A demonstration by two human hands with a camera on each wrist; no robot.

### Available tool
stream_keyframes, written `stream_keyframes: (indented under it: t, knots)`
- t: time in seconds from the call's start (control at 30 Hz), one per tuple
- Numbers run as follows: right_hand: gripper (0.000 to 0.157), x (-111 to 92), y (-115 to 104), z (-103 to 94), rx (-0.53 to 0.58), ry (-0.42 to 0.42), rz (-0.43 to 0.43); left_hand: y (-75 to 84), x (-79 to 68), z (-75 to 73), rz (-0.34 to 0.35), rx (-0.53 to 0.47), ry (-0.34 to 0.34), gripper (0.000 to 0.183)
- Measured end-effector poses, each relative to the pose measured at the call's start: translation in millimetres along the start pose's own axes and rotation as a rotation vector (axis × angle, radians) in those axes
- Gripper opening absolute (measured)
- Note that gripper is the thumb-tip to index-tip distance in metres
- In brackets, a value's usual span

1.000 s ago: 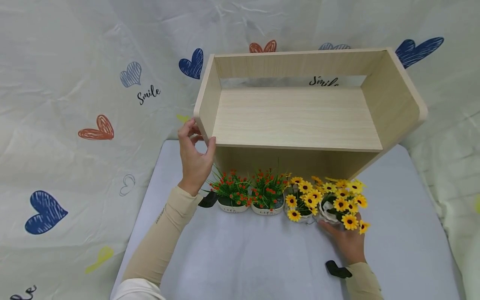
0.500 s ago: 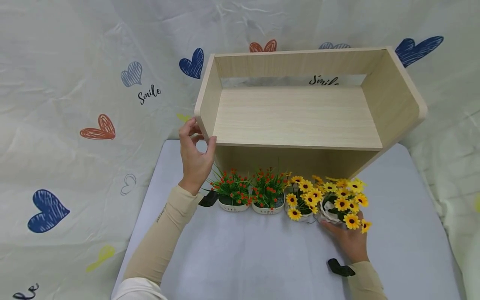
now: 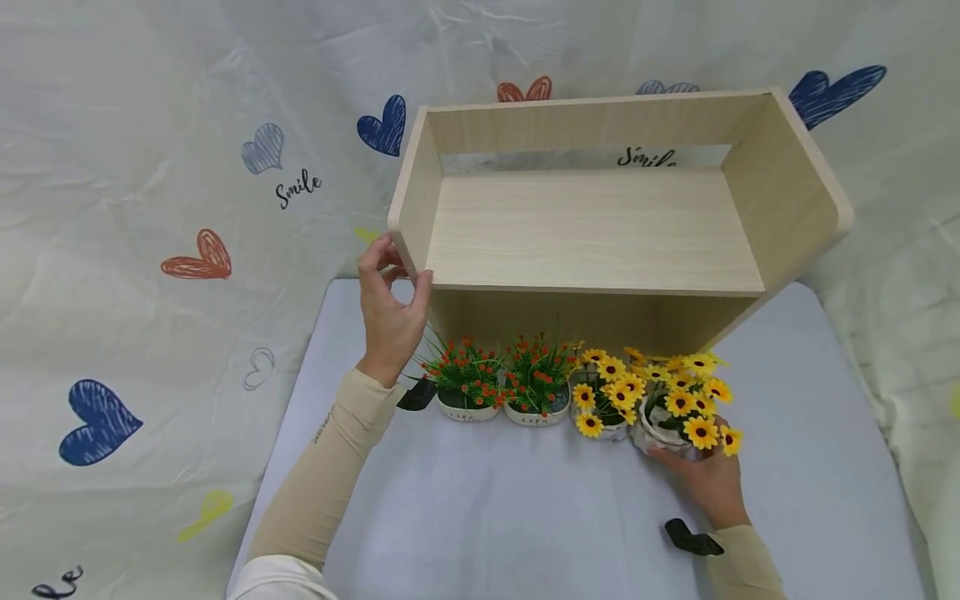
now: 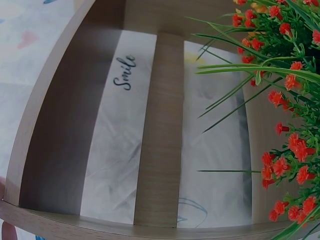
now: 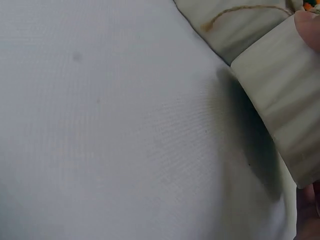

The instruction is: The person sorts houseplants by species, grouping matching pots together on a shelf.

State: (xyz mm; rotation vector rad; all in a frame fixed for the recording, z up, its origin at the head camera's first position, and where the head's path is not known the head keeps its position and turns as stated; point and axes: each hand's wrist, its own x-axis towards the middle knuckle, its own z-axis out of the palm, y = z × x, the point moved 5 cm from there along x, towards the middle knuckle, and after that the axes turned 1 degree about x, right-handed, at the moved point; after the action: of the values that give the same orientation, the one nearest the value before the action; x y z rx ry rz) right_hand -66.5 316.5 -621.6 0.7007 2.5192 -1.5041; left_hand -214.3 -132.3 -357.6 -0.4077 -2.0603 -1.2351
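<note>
Gripping rightmost sunflower pot with right fingers, wooden shelf with my left fingers; likely positioning; next needs steadiness.

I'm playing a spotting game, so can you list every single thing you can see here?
Wooden shelf: 1, pale wood, behind the plants
Red-flowered plants: 2, red and green, in front of the shelf's left half
Yellow-flowered plants: 2, yellow with dark centres, right of the red ones
Pots: 4, whitish, in a row under the flowers
Table: 1, white, underneath
Backdrop: pale, all around
Hearts: several, mostly blue and red, on the backdrop
"Smile" words: at least 2, black, on the backdrop
Black pieces: 2, black, at the wrists
Sleeves: 2, beige, on the arms
Left hand: 1, gripping the shelf's left edge
Right hand: 1, holding the rightmost pot
</note>
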Motion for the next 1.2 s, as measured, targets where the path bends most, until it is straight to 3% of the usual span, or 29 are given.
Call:
stream_keyframes:
  t: [0.17, 0.27, 0.43, 0.67, 0.97, 1.2]
  knots:
    - [0.13, -8.8, -5.0, -12.2, -0.085, -0.009, 0.065, -0.8, 0.0, -0.1, 0.009, -0.01, 0.011, 0.06]
    - [0.13, -15.5, -12.4, -21.7, -0.126, -0.004, 0.049, -1.3, -0.4, -0.1, 0.007, -0.015, 0.015, 0.059]
    - [0.123, -27.7, -30.9, -37.3, -0.122, 0.025, -0.067, -0.7, -0.7, -1.4, 0.001, -0.015, 0.023, 0.058]
    - [0.125, -45.1, -54.8, -57.5, -0.108, 0.073, -0.117, -1.3, -1.2, -0.5, 0.004, -0.007, 0.009, 0.06]
    - [0.121, -61.2, -99.9, -71.3, -0.113, 0.141, -0.375, -1.2, -0.1, -0.2, 0.024, -0.05, 0.021, 0.057]
    - [0.103, -71.4, -137.6, -79.5, -0.166, 0.206, -0.461, -3.2, -0.9, -0.4, 0.031, -0.05, 0.016, 0.057]
